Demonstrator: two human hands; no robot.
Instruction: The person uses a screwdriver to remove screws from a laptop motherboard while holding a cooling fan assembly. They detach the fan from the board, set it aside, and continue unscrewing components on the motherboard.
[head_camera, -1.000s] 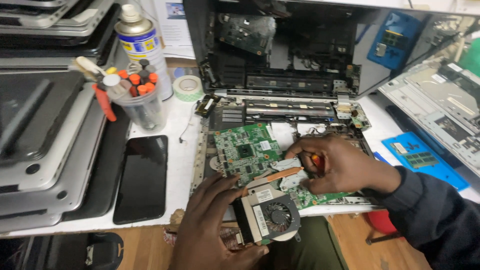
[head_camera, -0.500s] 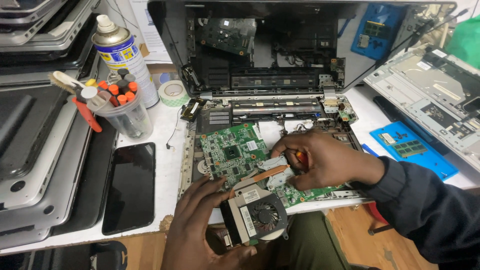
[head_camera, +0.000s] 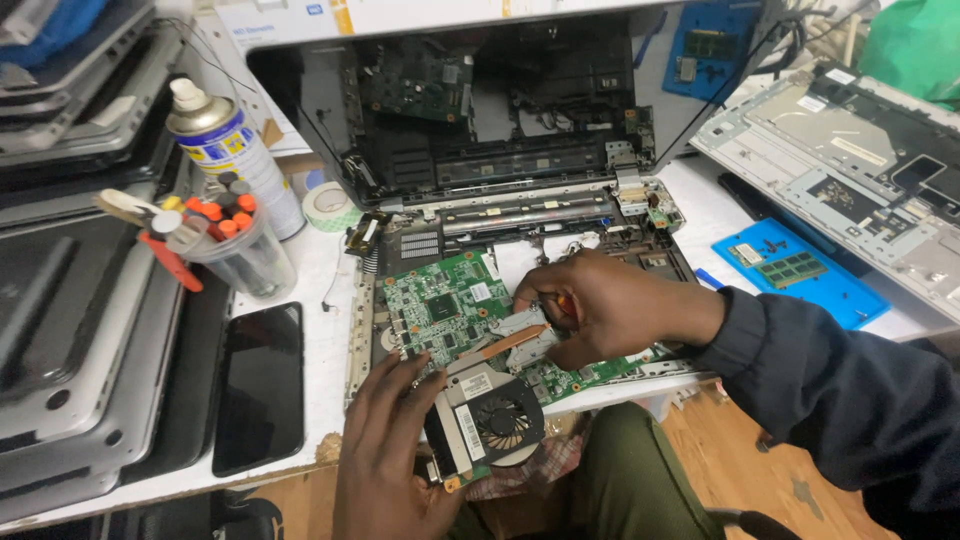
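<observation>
A green circuit board (head_camera: 450, 310) with its cooling fan (head_camera: 495, 420) is being worked on over an opened laptop (head_camera: 520, 215).

The board is laid on the laptop's lower shell at the near edge of the table (head_camera: 320, 350). The left hand (head_camera: 395, 455) is spread flat, fingers resting on the board's near edge beside the fan, with nothing gripped. The right hand (head_camera: 600, 305) is closed round a small screwdriver (head_camera: 566, 303), of which only an orange part shows; its tip is hidden by the fingers. The casing is already stripped and the board exposed; the fan and its copper pipe (head_camera: 505, 345) are judged to be still mounted. A cup of tools (head_camera: 225, 245), a spray can (head_camera: 225, 145) and a dark phone (head_camera: 260, 385) are kept to the left.
</observation>
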